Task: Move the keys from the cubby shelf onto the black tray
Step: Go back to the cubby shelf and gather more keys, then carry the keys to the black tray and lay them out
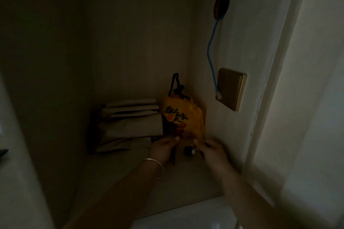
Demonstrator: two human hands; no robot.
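The cubby is dim. A small dark bunch of keys (189, 150) with a pale bit on it sits low on the cubby shelf floor (130, 178), between my two hands. My left hand (163, 148), with a silver bangle on the wrist, pinches a dark strap (173, 157) that hangs down from its fingers beside the keys. My right hand (212, 149) is curled just right of the keys, fingertips at the bunch; whether it grips them is too dark to tell. The black tray is not clearly in view.
An orange snack bag (183, 117) with a black tie stands right behind the keys. Folded paper bags (130, 121) are stacked at the back left. On the right wall are a gold switch plate (231, 89) and a blue cable (211, 55). A dark edge (3, 153) shows at far left.
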